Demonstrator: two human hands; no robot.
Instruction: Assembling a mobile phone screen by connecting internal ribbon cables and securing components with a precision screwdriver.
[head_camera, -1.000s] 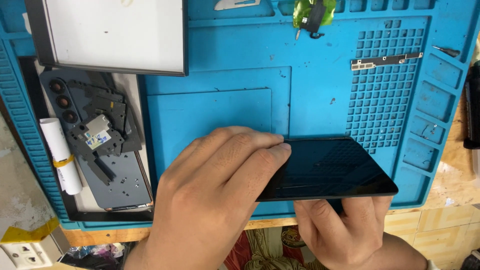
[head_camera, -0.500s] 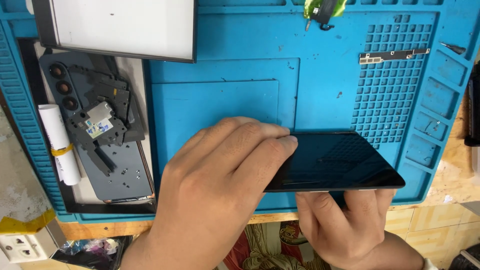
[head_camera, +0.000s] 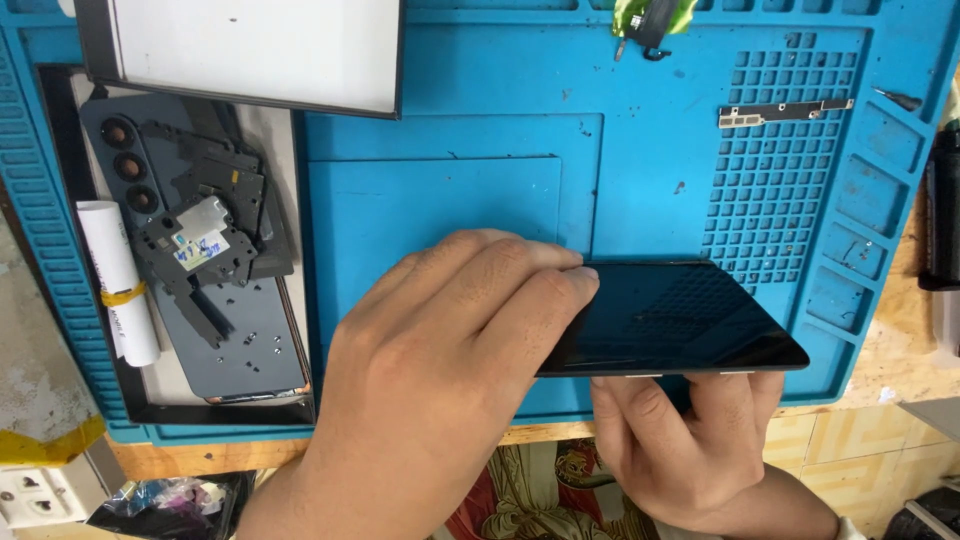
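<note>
Both hands clamp the dark phone (head_camera: 680, 318): left hand (head_camera: 440, 370) flat on top, right hand (head_camera: 690, 440) supporting beneath, steadying it above the blue mat (head_camera: 640, 170).

Single head-worn view, looking steeply down from close above the worktop, blue mat (head_camera: 640, 150) filling most of frame, front edge and floor at bottom, both hands near the lens

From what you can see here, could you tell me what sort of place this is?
Probably a phone repair bench: a blue work mat with small parts compartments, a dismantled phone back with camera holes showing, and a dark phone held by the left hand and right hand.
</note>
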